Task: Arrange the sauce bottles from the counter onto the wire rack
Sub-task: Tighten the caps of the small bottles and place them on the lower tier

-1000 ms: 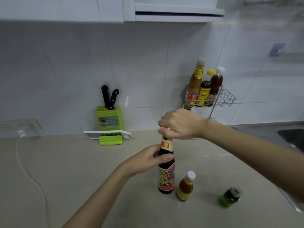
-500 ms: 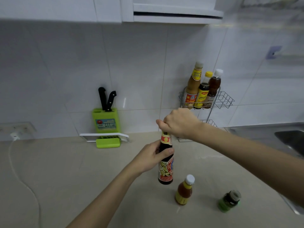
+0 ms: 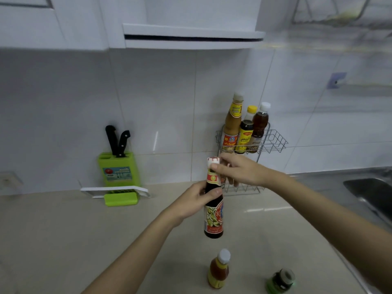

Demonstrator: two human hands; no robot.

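Note:
A tall dark sauce bottle (image 3: 213, 217) with a red and yellow label and a white cap hangs upright above the counter. My left hand (image 3: 194, 201) grips its neck. My right hand (image 3: 239, 171) pinches the cap with thumb and fingertips. The two-tier wire rack (image 3: 273, 141) stands behind at the wall; its upper basket holds three bottles (image 3: 244, 130) on the left side. On the counter near me stand a small orange sauce bottle (image 3: 219, 269) with a white cap and a small green jar (image 3: 280, 281).
A green knife block (image 3: 118, 168) with two black-handled knives stands at the wall, a white and green slicer (image 3: 118, 195) in front of it. A steel sink (image 3: 373, 194) lies at the right. A range hood (image 3: 191, 37) hangs overhead.
Both hands have lifted the dark bottle off the counter and carried it up and back toward the rack. My right hand has slipped from covering the cap to pinching it from the side.

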